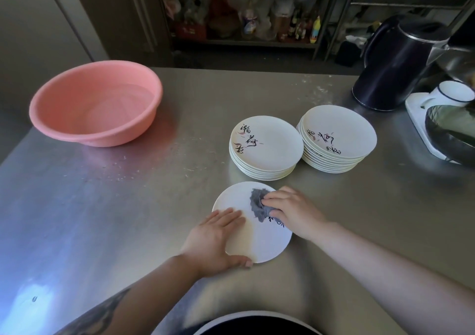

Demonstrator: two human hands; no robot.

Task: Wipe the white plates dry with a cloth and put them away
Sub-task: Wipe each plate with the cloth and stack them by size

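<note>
A single white plate [259,242] with black writing lies flat on the steel counter [128,206] in front of me. My left hand [216,239] rests on its near left part, fingers straight on top and thumb under the near rim. My right hand [293,211] presses a crumpled grey cloth [258,203] onto the plate's far right side, fingers curled over the cloth. Behind it stand two stacks of white plates, a left stack [266,147] and a taller right stack [336,137].
A pink plastic basin [95,103] sits at the far left of the counter. A dark electric kettle [395,62] stands at the far right, with a white mug [452,94] and a dark pan [449,131] on a white board beside it. Shelves lie beyond the counter.
</note>
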